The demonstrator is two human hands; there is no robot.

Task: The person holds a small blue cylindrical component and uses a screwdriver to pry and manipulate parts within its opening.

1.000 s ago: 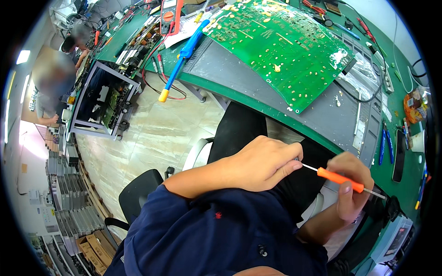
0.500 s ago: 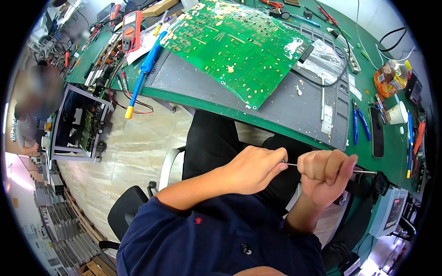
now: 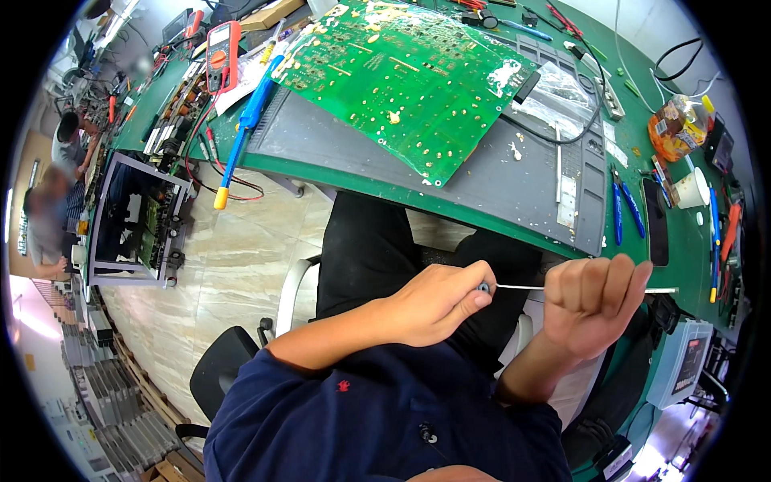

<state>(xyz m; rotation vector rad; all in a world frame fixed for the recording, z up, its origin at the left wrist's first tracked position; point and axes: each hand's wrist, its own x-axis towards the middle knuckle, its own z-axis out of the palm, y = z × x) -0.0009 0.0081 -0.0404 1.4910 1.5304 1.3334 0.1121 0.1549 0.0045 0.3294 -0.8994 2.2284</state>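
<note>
Head view: A slim screwdriver (image 3: 520, 287) is held nearly level above the lap, between 3 and 4 o'clock, with more of its bare shaft exposed than half a second earlier. The right hand (image 3: 594, 301), toward 4 o'clock, is clenched around the handle, which is now wholly covered; its orange grip was shown a second before. A length of metal is left jutting from the fist toward 3 o'clock. By the left hand (image 3: 434, 304), just off centre toward 5 o'clock, a small grey-blue piece (image 3: 483, 287) is pinched between thumb and forefinger. The right hand has been shifted toward 3 o'clock, and the gap between the two hands has been widened. From that change, the tip is judged to have been drawn back slightly from the piece, with the handwork still under way; whether they touch cannot be told. At 12 o'clock, untouched by either hand, a green circuit board (image 3: 401, 100) is laid over a grey mat (image 3: 321, 132) on the desk (image 3: 687, 249).
</note>
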